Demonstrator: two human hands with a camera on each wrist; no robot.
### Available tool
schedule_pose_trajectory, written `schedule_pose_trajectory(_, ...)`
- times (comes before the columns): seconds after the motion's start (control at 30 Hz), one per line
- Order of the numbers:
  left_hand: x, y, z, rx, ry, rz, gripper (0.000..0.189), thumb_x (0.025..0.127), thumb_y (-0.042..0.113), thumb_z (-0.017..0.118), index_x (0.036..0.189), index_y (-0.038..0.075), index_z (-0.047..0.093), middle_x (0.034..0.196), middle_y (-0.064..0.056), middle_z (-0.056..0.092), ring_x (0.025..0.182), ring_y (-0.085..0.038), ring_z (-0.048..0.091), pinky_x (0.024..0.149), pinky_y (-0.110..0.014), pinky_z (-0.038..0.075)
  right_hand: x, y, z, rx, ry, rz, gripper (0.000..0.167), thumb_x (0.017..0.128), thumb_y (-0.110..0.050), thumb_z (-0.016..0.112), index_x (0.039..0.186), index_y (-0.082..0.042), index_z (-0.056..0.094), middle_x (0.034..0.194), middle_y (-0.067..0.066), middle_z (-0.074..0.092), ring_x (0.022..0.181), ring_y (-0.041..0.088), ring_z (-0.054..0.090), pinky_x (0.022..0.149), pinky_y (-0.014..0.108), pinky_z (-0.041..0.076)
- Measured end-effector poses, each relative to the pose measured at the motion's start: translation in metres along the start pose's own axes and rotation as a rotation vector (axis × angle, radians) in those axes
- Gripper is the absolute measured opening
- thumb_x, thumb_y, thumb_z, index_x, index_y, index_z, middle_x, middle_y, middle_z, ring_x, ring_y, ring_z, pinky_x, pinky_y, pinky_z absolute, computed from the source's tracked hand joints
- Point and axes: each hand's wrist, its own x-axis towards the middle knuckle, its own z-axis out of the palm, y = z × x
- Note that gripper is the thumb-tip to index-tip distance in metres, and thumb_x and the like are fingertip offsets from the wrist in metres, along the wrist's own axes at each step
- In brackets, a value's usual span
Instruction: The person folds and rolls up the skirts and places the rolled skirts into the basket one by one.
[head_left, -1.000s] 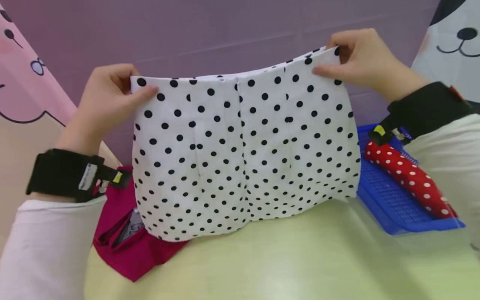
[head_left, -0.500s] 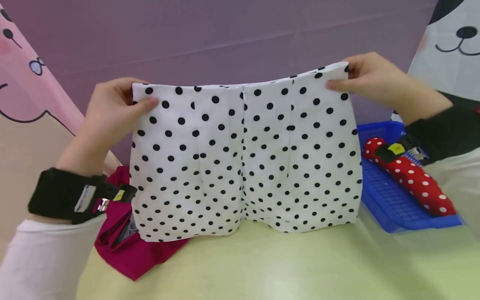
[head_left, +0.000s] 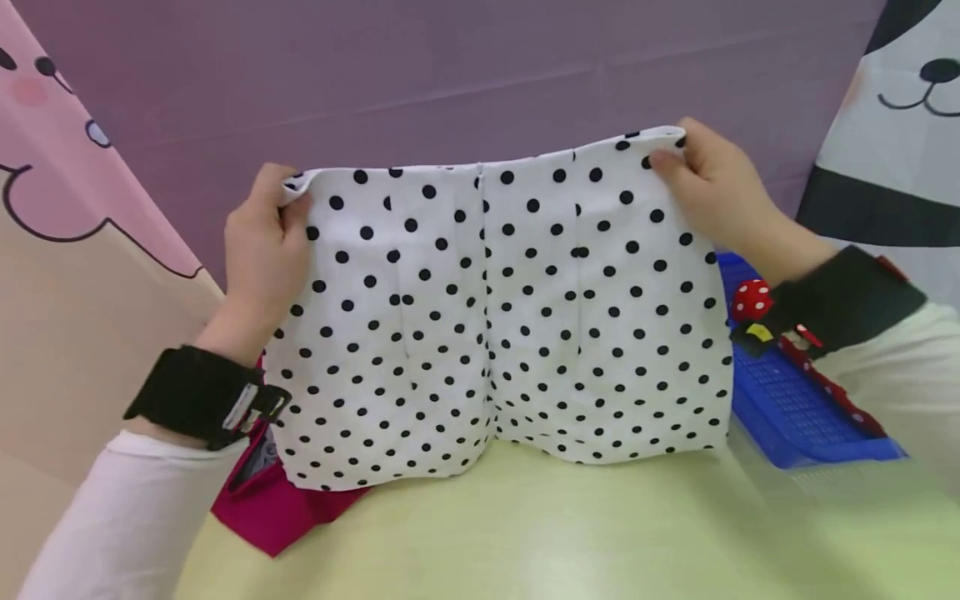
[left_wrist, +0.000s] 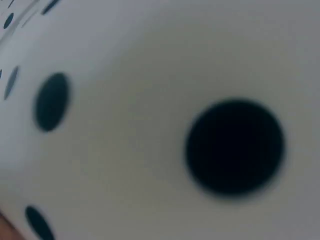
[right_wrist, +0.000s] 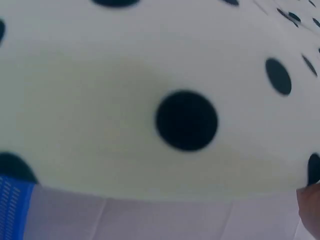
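Note:
White shorts with black polka dots hang spread between my two hands, waistband up, the two leg openings at the bottom. My left hand grips the left corner of the waistband, which folds over at the fingers. At the opposite corner my right hand pinches the waistband, thumb on the front face and fingers behind. In the left wrist view the dotted cloth fills nearly everything. The right wrist view shows the shorts' side edge and a bit of my right hand.
A blue plastic basket stands at the right, with a red white-dotted roll of cloth in it, partly behind my right wrist. A crimson garment lies on the pale table at the left, partly behind the shorts. A purple curtain hangs behind.
The right side of the shorts has come down a little. My left hand has moved inward and turned, and the left waistband corner has folded over. Both hands keep their hold.

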Motion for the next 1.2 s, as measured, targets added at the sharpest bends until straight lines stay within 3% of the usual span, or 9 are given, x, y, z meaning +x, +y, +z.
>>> schedule_pose_trajectory(0.1,0.008,0.006,-0.010,0.044,-0.050,-0.045,0.022,0.100,0.020,0.043,0.111,0.004,0.054,0.084,-0.015,0.053,0.071,-0.021,0.046,0.062,-0.025,0.032,0.004,-0.006,-0.010,0.072,-0.047,0.023,0.020,0.098,-0.042,0.042,0.099,-0.025,0.052,0.067,-0.013,0.058,0.052,0.006,0.059,0.046,0.023,0.048)
schedule_pose_trajectory(0.27,0.042,0.018,-0.030,0.211,-0.429,-0.210,0.031,0.101,0.035,0.036,0.114,0.010,0.049,0.091,-0.012,0.047,0.079,-0.023,0.048,0.063,-0.033,0.039,0.023,-0.009,-0.028,0.102,-0.220,0.126,0.029,0.098,-0.046,0.039,0.114,-0.026,0.051,0.067,-0.009,0.062,0.052,0.014,0.063,0.047,0.030,0.052)
schedule_pose_trajectory(0.43,0.059,0.002,0.004,0.295,-0.676,-0.234,0.033,0.101,0.036,0.037,0.091,0.005,0.042,0.078,-0.010,0.041,0.066,-0.023,0.044,0.059,-0.035,0.038,0.044,0.013,-0.003,-0.138,-0.403,0.148,0.053,0.102,-0.042,0.031,0.139,-0.005,0.039,0.099,0.014,0.063,0.085,0.028,0.063,0.080,0.042,0.053)
schedule_pose_trajectory(0.57,0.033,-0.023,0.062,0.280,-0.715,-0.296,0.032,0.099,0.030,0.046,0.078,0.005,0.045,0.073,-0.006,0.043,0.061,-0.018,0.041,0.058,-0.030,0.037,0.043,0.048,0.047,-0.285,-0.440,0.141,0.052,0.102,-0.027,0.036,0.141,0.007,0.032,0.132,0.031,0.046,0.111,0.043,0.049,0.098,0.056,0.038)
schedule_pose_trajectory(0.73,-0.014,-0.054,0.132,0.362,-0.640,-0.321,0.037,0.092,0.018,0.054,0.058,0.009,0.042,0.059,0.000,0.042,0.051,-0.013,0.037,0.049,-0.024,0.032,0.025,0.092,0.107,-0.394,-0.327,0.107,0.036,0.095,-0.015,0.050,0.123,0.008,0.056,0.111,0.028,0.062,0.085,0.036,0.060,0.075,0.045,0.049)
schedule_pose_trajectory(0.83,-0.038,-0.068,0.160,0.285,-0.571,-0.393,0.025,0.092,0.012,0.048,0.072,0.003,0.061,0.062,-0.006,0.056,0.057,-0.019,0.050,0.054,-0.028,0.041,0.012,0.111,0.134,-0.336,-0.286,0.154,0.027,0.096,-0.014,0.049,0.109,0.006,0.062,0.099,0.024,0.065,0.079,0.032,0.062,0.069,0.041,0.049)
schedule_pose_trajectory(0.9,-0.052,-0.076,0.174,0.206,-0.563,-0.435,0.026,0.095,0.012,0.044,0.101,0.000,0.067,0.087,-0.014,0.068,0.078,-0.026,0.061,0.070,-0.034,0.049,0.006,0.122,0.149,-0.260,-0.280,0.185,0.026,0.098,-0.012,0.044,0.108,0.006,0.060,0.099,0.023,0.066,0.082,0.033,0.064,0.069,0.040,0.050)
schedule_pose_trajectory(1.07,-0.080,-0.086,0.199,0.053,-0.803,-0.440,0.060,0.098,0.023,0.048,0.147,-0.002,0.023,0.146,-0.021,0.039,0.130,-0.034,0.043,0.107,-0.043,0.037,-0.002,0.143,0.169,-0.206,-0.333,0.248,0.040,0.100,-0.016,0.040,0.130,0.010,0.044,0.125,0.029,0.055,0.112,0.041,0.055,0.094,0.049,0.044)
schedule_pose_trajectory(1.2,-0.096,-0.088,0.211,0.039,-0.962,-0.379,0.102,0.088,0.034,0.066,0.150,0.003,-0.008,0.156,-0.022,0.013,0.143,-0.036,0.018,0.114,-0.047,0.025,-0.007,0.152,0.179,-0.179,-0.506,0.300,0.068,0.099,-0.027,0.046,0.145,0.012,0.013,0.147,0.032,0.026,0.134,0.048,0.029,0.110,0.055,0.025)
